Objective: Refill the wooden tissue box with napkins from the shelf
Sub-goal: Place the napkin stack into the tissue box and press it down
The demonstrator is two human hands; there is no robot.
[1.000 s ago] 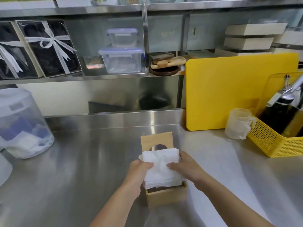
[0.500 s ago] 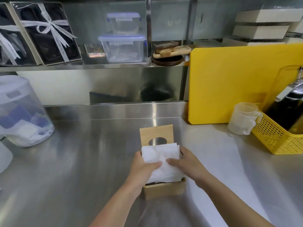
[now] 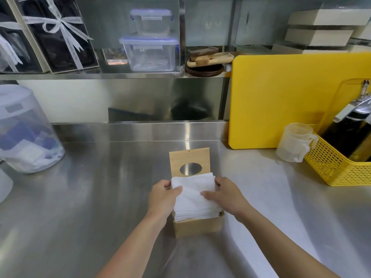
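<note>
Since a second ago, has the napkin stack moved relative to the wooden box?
Yes. The napkin stack has sunk lower into the wooden box, exposing more of the lid's oval hole.

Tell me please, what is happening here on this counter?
A person is refilling a wooden tissue box on the steel counter. The left hand and right hand grip a stack of white napkins from both sides. The stack sits partly inside the box and rises above its rim. The lid stands open behind.

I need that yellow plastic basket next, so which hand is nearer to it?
Right. The right hand grips the right edge of the white napkin stack, on the side toward the yellow plastic basket; the left hand grips the far edge.
</note>
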